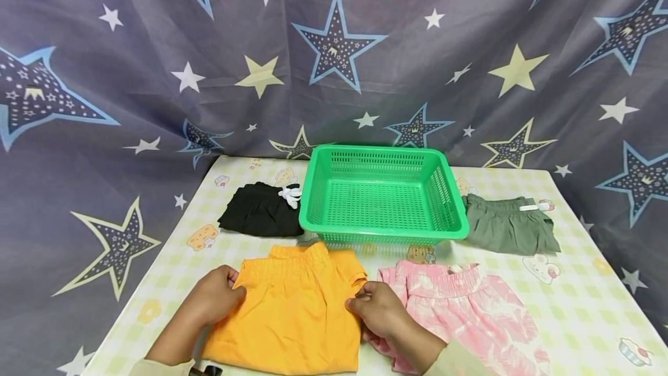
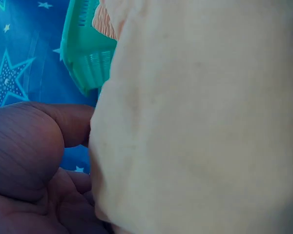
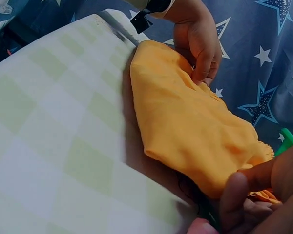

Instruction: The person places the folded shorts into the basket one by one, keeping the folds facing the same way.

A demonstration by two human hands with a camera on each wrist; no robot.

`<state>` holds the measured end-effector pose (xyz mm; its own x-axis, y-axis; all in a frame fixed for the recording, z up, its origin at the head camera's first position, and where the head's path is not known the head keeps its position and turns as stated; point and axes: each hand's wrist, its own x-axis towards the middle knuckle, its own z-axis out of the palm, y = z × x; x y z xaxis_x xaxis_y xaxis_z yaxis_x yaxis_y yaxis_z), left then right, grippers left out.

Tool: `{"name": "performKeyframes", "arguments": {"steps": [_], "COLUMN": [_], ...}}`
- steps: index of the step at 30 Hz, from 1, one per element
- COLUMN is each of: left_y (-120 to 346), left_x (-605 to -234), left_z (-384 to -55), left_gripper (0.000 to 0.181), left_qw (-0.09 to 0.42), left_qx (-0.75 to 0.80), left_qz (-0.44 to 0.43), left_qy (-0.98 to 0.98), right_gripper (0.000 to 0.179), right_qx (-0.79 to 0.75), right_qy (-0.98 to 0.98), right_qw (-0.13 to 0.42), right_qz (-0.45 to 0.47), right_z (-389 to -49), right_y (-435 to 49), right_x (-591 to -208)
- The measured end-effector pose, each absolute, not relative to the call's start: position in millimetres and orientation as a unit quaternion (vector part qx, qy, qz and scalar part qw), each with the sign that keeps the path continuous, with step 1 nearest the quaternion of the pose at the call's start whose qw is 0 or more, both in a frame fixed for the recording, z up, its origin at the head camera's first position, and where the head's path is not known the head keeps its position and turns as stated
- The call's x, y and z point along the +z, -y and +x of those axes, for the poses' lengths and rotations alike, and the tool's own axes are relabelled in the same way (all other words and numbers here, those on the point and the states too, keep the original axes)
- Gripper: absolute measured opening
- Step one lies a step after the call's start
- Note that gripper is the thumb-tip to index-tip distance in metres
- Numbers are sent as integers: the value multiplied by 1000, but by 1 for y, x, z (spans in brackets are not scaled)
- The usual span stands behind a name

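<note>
A pair of yellow-orange shorts (image 1: 292, 312) with a gathered elastic waistband is spread between both hands at the front of the table, lifted off the cloth in the right wrist view. My left hand (image 1: 216, 295) pinches its left side between thumb and fingers. On the opposite side, my right hand (image 1: 378, 309) pinches the other edge, close to pink patterned shorts (image 1: 469, 300) lying on the table. In the left wrist view the pale-looking fabric (image 2: 185, 122) fills most of the picture beside the thumb.
Behind the shorts stands a green perforated plastic basket (image 1: 308, 213) with nothing in it. Folded black shorts (image 1: 258, 210) with a white drawstring lie to its left, grey-green shorts (image 1: 508, 225) to its right. A star-printed curtain (image 1: 209, 45) hangs behind the checked tablecloth (image 1: 584, 318).
</note>
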<state>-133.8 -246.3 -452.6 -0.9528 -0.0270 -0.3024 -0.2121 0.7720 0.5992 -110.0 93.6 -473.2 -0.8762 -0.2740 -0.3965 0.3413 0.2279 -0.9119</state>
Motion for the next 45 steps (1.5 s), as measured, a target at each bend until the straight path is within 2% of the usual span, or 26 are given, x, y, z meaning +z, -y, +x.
{"name": "performKeyframes", "arguments": {"steps": [14,25,33,45], "left_y": [244,229,217,192], "left_x": [-449,-450,-443,-435], "left_z": [-133,-130,-128,-124], "left_gripper": [18,20,24,24], "left_qw": [134,122,122,116], "left_qx": [327,401,441,499], "left_qz": [-60,-60,-64,-61], "left_qy": [-934,-906,-887,-856], "right_gripper": [10,10,11,8], "right_qx": [-618,-595,-617,-592], "right_qy": [-760,-790,-771,-795], "right_qw": [198,148,155,124], "right_qz": [28,4,27,50], "right_z": [-110,-108,-106,-98], "right_y": [-95,-108,-123,-151], "right_x": [-474,-464,-455,-443]}}
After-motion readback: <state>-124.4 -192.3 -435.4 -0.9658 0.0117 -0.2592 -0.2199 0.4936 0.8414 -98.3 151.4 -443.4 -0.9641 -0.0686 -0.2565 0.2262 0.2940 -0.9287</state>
